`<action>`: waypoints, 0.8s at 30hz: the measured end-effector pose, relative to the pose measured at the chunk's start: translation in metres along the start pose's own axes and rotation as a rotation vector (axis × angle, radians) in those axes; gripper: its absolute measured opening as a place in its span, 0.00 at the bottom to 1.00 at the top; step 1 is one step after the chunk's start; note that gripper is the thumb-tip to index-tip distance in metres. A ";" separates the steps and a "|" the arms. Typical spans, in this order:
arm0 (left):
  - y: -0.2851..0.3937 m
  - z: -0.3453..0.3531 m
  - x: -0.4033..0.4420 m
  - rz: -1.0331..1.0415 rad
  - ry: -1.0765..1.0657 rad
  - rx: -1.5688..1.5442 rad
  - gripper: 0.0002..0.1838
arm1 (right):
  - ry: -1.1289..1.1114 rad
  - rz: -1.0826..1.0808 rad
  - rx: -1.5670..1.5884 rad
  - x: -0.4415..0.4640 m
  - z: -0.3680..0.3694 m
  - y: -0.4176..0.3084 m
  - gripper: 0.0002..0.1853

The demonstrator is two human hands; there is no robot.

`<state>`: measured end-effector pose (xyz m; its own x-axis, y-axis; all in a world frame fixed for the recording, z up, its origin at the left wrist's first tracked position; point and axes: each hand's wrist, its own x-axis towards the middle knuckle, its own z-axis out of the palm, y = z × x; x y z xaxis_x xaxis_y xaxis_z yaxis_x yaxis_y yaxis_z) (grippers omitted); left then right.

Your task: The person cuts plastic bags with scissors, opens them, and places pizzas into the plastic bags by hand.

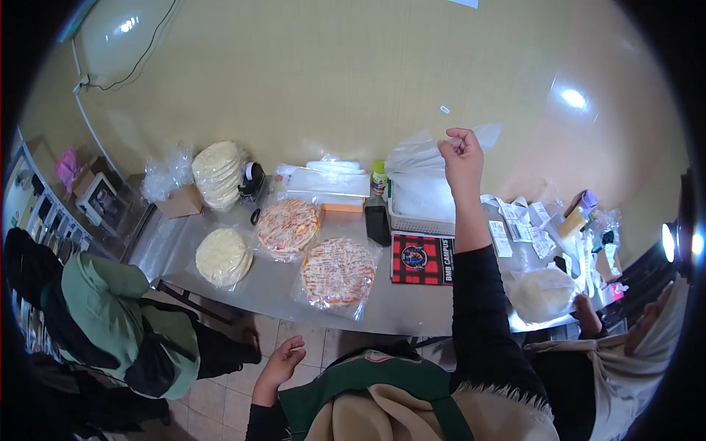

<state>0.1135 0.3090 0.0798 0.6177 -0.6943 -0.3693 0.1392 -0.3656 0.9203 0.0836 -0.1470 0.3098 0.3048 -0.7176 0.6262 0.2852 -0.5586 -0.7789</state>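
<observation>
Plastic sheets [421,195] in basket [421,223], behind book [421,259]; pizzas [337,273] left of book.

- Two o'clock: plastic film [415,153], partly hidden behind the right hand [462,150].
- Four o'clock: red-and-black booklet [413,259], right edge hidden behind the forearm [471,224].
- One o'clock: white sheet [465,3], cut off above.

Glossy plastic film [421,153]; metal table [401,312]

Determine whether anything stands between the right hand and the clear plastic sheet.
Nothing visible does: the right hand is raised at the clear plastic sheet and appears to pinch it. The basket sits lower, not between them.
</observation>
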 end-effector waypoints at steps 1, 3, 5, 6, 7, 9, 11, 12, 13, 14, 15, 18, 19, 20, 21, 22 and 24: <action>-0.002 -0.003 -0.005 0.006 -0.003 -0.010 0.22 | -0.006 -0.008 -0.006 -0.001 0.000 -0.008 0.10; -0.009 -0.008 -0.017 -0.013 -0.003 -0.102 0.22 | -0.022 -0.091 -0.005 -0.007 -0.005 -0.034 0.10; -0.010 -0.012 -0.026 -0.005 -0.006 -0.130 0.21 | -0.007 -0.067 -0.004 -0.002 -0.010 -0.054 0.09; -0.010 -0.014 -0.027 0.011 -0.028 -0.107 0.23 | 0.009 -0.044 0.006 0.000 -0.012 -0.066 0.09; -0.009 -0.017 -0.025 0.030 -0.049 -0.084 0.24 | 0.016 -0.048 0.001 0.001 -0.016 -0.078 0.09; 0.000 -0.020 -0.016 0.122 -0.091 -0.072 0.27 | -0.046 0.084 0.137 0.002 -0.019 -0.108 0.08; 0.033 -0.022 -0.008 0.224 -0.134 -0.061 0.36 | -0.086 0.069 0.165 -0.002 -0.022 -0.141 0.08; 0.062 -0.018 -0.004 0.238 -0.142 -0.059 0.42 | -0.128 0.063 0.196 -0.004 -0.024 -0.156 0.08; 0.082 -0.016 0.006 0.377 -0.104 0.020 0.48 | -0.127 0.058 0.195 -0.007 -0.026 -0.171 0.08; 0.103 -0.013 0.017 0.516 -0.065 0.100 0.54 | -0.166 0.039 0.231 -0.010 -0.028 -0.185 0.08; 0.133 -0.009 0.022 0.667 0.020 0.236 0.57 | -0.204 0.018 0.267 -0.012 -0.031 -0.198 0.08; 0.207 0.007 0.033 0.971 0.284 0.558 0.63 | -0.272 -0.012 0.305 -0.025 -0.040 -0.231 0.09; 0.221 0.011 0.040 0.986 0.287 0.564 0.63 | -0.310 -0.012 0.333 -0.028 -0.044 -0.238 0.08; 0.234 0.016 0.049 0.940 0.314 0.598 0.64 | -0.303 -0.026 0.337 -0.030 -0.048 -0.243 0.08; 0.243 0.021 0.058 0.893 0.336 0.632 0.65 | -0.316 -0.017 0.354 -0.032 -0.053 -0.246 0.08; 0.246 0.027 0.074 1.019 0.146 0.386 0.48 | -0.326 -0.006 0.367 -0.034 -0.059 -0.245 0.08; 0.234 0.041 0.109 0.812 -0.149 0.258 0.33 | -0.282 -0.018 0.384 -0.031 -0.074 -0.234 0.08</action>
<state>0.1816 0.1222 0.2501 0.3398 -0.8688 0.3601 -0.4922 0.1620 0.8553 -0.0596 -0.0245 0.4705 0.5163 -0.5383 0.6660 0.5917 -0.3380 -0.7319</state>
